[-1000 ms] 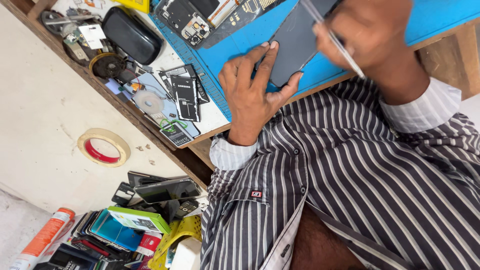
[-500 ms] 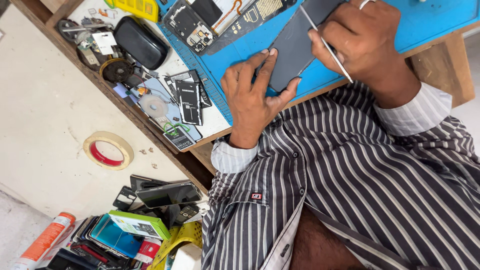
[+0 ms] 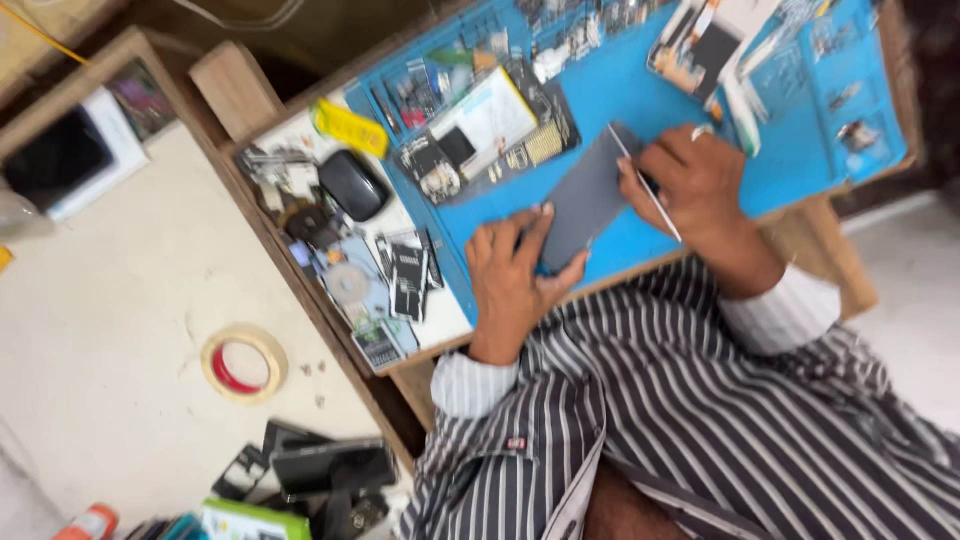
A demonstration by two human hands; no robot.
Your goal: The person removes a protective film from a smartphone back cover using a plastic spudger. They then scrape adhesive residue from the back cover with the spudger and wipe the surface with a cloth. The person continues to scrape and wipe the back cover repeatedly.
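I am pressing my left hand (image 3: pixel 510 285) flat on the near end of a dark grey phone (image 3: pixel 585 200), a thin, smooth, matte slab lying slantwise on the blue mat (image 3: pixel 640 90). My left fingers (image 3: pixel 533 228) are lying spread over its lower corner, the thumb hooking its near edge, so they are holding it down more than clamping it. My right hand (image 3: pixel 700 190) is resting at the slab's far long edge, its fingers pinched together round a slim pale metal tool (image 3: pixel 645 185), a straight, narrow rod whose tip is meeting the phone's upper corner. The mat is looking rubbery and soft, laid over a wooden table (image 3: pixel 235 90).

Beyond my left fingers, an opened device (image 3: pixel 490 130) with a pale panel and gold-toned board is lying on the mat. Further out to that side, a glossy black rounded case (image 3: pixel 352 185) and a litter of small dark flat parts (image 3: pixel 405 280) are resting on a white sheet. Below them, on the pale floor, a ring of tan tape (image 3: pixel 243 362) with a red core is lying flat.

The whole view is smeared, so the small parts along the mat's far rim are too blurred to tell. My striped sleeves are covering both wrists, and the boxes at the lower edge are cut off.
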